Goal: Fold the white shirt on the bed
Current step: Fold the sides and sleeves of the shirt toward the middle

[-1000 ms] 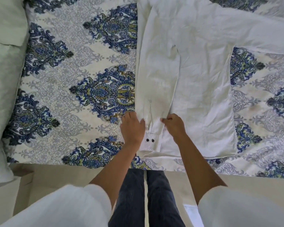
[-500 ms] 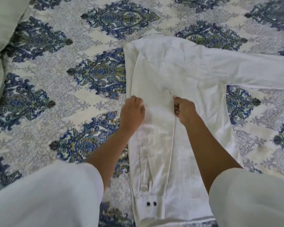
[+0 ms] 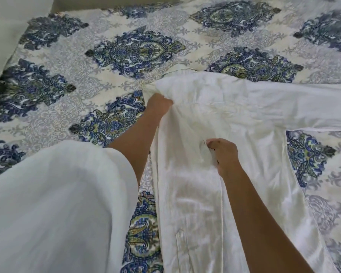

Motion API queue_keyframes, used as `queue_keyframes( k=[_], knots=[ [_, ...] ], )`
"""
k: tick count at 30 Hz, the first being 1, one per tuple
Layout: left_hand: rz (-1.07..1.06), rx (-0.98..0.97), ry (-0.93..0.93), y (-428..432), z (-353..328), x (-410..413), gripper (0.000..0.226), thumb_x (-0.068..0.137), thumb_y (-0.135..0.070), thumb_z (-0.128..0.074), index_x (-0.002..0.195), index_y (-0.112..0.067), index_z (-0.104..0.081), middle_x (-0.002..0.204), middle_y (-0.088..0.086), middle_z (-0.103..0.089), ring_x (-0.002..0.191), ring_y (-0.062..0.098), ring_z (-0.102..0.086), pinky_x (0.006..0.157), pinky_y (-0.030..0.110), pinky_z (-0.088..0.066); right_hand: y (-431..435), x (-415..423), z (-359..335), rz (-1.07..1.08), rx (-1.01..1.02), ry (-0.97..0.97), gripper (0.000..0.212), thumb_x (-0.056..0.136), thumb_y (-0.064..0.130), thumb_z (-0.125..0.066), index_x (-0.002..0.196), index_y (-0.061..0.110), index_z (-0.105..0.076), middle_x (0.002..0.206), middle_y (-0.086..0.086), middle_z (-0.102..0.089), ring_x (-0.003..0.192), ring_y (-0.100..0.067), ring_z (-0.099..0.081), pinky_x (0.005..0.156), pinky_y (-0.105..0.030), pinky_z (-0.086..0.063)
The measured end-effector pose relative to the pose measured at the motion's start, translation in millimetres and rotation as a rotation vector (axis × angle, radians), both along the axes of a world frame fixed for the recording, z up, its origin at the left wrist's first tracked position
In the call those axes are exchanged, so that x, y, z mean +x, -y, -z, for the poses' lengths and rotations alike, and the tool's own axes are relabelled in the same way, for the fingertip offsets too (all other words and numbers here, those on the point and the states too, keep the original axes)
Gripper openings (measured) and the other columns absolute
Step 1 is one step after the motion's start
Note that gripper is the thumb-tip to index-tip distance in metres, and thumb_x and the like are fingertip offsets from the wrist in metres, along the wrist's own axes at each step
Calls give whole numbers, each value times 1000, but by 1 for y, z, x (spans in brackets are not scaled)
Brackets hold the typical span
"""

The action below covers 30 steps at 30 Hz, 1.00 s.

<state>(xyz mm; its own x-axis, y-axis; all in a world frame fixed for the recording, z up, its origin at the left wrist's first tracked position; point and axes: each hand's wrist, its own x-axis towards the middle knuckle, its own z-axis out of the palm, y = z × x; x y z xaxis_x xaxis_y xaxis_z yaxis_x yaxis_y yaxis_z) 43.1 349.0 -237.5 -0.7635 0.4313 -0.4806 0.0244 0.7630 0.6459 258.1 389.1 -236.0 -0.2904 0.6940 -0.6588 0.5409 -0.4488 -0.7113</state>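
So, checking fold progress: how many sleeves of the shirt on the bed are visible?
2. The folded sleeve runs down the shirt toward the camera, beside the right hand; the outstretched sleeve lies toward the right. Both run off frame.

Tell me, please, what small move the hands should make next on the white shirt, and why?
Probably pull the folded left side taut and lay it flat. The left hand grips the white shirt at its shoulder corner, the right hand pinches the edge of the folded sleeve, and the cloth between them is bunched. The other sleeve lies spread on the bed, unfolded.
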Motion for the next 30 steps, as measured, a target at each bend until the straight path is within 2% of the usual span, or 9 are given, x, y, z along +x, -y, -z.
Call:
queue_keyframes(
  k=[2,4,8,11,14,17,21,24,30],
  knots=[
    [-131,116,66,-2,1,-8,18,89,-14,-56,95,2,-62,88,17,-58,97,30,-58,72,33,-42,3,6,0,119,21,-54,14,84,5,-57,77,11,-67,80,3,-62,75,-13,-56,71,-27,-49],
    [-364,279,282,8,1,-16,9,88,-10,-57,92,-2,-60,78,10,-55,83,25,-56,65,31,-44,9,12,1,177,32,-110,20,87,5,-57,73,17,-64,81,7,-62,77,-8,-54,69,-18,-44],
    [-483,502,615,39,7,-24,10,92,-1,-51,87,-7,-58,90,5,-61,79,18,-58,70,29,-52,13,13,4,245,-23,-142,18,86,8,-60,73,19,-65,86,3,-64,80,-13,-56,65,-23,-45],
    [-430,504,595,41,8,-26,14,93,0,-48,86,-10,-56,90,4,-62,80,17,-60,73,29,-53,11,10,5,350,-135,-138,19,85,9,-60,70,18,-65,88,0,-63,83,-18,-55,61,-25,-43],
    [-380,468,558,28,6,-30,6,90,-7,-55,89,-12,-58,87,4,-63,75,17,-61,65,27,-54,5,4,4,410,-237,-133,18,85,5,-59,75,16,-69,103,-4,-68,103,-20,-60,90,-37,-50],
    [-314,351,474,17,-1,-40,8,88,-13,-61,81,-13,-58,77,2,-62,63,13,-60,51,22,-51,2,-1,0,360,-281,-145,8,84,8,-64,78,12,-68,98,-6,-69,102,-23,-63,97,-38,-49],
    [-365,256,440,9,1,-53,14,90,-7,-55,76,-10,-56,70,1,-57,59,12,-56,45,21,-48,3,-3,-3,427,-268,-177,20,83,-3,-59,71,12,-64,81,-1,-66,85,-17,-64,90,-33,-52],
    [-407,232,411,8,9,-53,13,90,-8,-53,77,-11,-54,72,1,-55,60,12,-54,48,22,-46,5,-4,4,489,-203,-69,25,80,-5,-57,66,15,-64,75,1,-63,75,-16,-59,77,-28,-52],
    [-474,288,317,6,17,-45,7,92,-13,-54,97,-9,-54,74,4,-55,61,16,-53,44,23,-49,14,-4,16,226,249,203,17,91,9,-46,94,13,-62,72,14,-51,64,-3,-49,54,-17,-38]
  ],
)
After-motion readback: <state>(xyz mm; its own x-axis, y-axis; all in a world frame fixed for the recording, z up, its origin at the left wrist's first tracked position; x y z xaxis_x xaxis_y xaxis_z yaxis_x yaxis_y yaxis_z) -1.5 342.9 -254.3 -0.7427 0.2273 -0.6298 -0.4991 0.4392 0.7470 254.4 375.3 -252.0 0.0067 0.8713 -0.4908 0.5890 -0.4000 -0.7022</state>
